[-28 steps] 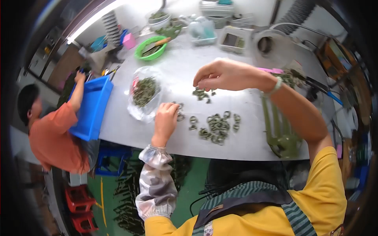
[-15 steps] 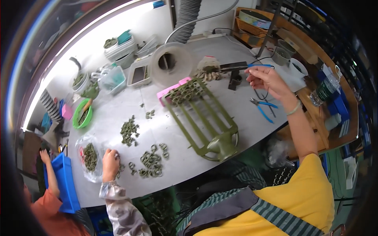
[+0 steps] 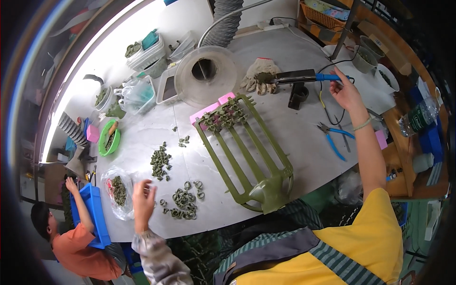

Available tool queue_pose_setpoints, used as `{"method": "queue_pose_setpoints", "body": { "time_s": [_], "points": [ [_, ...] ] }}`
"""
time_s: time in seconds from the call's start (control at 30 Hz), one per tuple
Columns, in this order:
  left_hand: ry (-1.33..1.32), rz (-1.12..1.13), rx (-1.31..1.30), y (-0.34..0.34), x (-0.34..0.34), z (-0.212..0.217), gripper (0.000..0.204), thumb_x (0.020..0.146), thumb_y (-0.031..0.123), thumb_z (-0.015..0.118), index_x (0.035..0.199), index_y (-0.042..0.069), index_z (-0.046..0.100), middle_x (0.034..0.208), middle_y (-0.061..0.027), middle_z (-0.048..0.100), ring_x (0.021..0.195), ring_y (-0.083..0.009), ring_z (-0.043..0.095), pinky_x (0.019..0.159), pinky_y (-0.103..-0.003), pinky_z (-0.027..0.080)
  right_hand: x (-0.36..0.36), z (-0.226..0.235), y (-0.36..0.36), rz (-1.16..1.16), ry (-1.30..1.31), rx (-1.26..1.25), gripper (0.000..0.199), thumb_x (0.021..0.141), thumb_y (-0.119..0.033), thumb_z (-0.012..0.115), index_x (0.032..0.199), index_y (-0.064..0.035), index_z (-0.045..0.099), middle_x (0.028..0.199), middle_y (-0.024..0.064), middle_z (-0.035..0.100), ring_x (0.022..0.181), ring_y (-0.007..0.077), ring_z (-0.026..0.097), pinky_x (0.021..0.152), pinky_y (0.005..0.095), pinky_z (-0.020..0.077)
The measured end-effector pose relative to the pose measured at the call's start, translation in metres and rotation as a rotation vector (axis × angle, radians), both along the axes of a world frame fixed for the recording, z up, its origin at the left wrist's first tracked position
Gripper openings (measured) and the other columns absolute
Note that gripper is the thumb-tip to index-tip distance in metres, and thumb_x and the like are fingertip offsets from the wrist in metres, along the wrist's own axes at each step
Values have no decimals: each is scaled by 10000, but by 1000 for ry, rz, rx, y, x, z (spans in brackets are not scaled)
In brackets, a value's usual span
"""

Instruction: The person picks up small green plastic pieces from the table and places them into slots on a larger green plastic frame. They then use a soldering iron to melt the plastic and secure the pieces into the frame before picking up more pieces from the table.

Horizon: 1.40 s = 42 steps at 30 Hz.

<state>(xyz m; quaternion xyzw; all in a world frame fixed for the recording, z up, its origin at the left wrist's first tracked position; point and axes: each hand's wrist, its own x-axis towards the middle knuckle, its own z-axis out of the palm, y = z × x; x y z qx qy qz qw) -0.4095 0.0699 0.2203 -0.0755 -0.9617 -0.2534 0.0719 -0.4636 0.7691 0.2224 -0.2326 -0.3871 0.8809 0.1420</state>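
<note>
My right hand (image 3: pixel 347 90) is at the blue handle of a soldering iron (image 3: pixel 326 77), thumb and fingers on either side. The iron's black barrel rests on a dark stand (image 3: pixel 298 95). My left hand (image 3: pixel 144 195) is raised above the near-left table, its fingers curled; what they hold, if anything, is too small to make out. Beside it lie olive-green ring-shaped pieces (image 3: pixel 184 202) and a pile of small green pieces (image 3: pixel 160 162). An olive-green barred frame (image 3: pixel 249 152) carries many small pieces at its far end, which lies by pink blocks (image 3: pixel 209 113).
Blue-handled pliers (image 3: pixel 336 141) lie near the right table edge. A work glove (image 3: pixel 259 76) and a clear round hood (image 3: pixel 228 71) stand behind. At left are a plastic bag of pieces (image 3: pixel 119 191), a green bowl (image 3: pixel 110 137), a blue crate (image 3: pixel 96 216) and a person in orange (image 3: pixel 85 251).
The view has shifted. My left hand has lifted from beside the ring-shaped pieces. My right hand has come from just below the soldering iron's handle onto it.
</note>
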Motion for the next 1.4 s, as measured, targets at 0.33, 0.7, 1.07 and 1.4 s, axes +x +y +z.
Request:
{"method": "queue_pose_setpoints", "body": {
  "time_s": [0.33,0.7,1.07,1.4],
  "points": [
    [-1126,22,1393,200,117,-23,483,1030,122,528,1462,-11,358,1297,-130,584,1234,-210,561,1064,-337,463,14,25,-19,-10,138,378,296,902,-192,701,1085,38,665,1030,106,693,893,175,674,833,275,554],
    [-1040,-34,1558,221,120,-45,396,1020,156,559,1383,37,454,1264,-70,601,1179,-159,575,1039,-310,458,45,36,-60,64,295,577,277,1002,-175,585,1177,33,638,1135,134,666,1038,208,673,977,303,529],
    [-881,-228,861,140,98,-18,337,1006,85,542,1327,-16,537,980,-127,718,918,-171,706,835,-296,575,42,24,-84,116,280,1284,258,1009,-166,578,1185,9,649,1131,107,663,1098,200,646,1054,355,486],
    [-248,-82,-271,-71,-25,-17,413,778,-10,672,1176,83,612,1093,-177,591,1055,-390,579,892,-436,490,42,28,-78,72,302,961,302,1007,-173,581,1238,16,623,1205,136,653,1103,217,654,1060,339,486]
  ]
}}
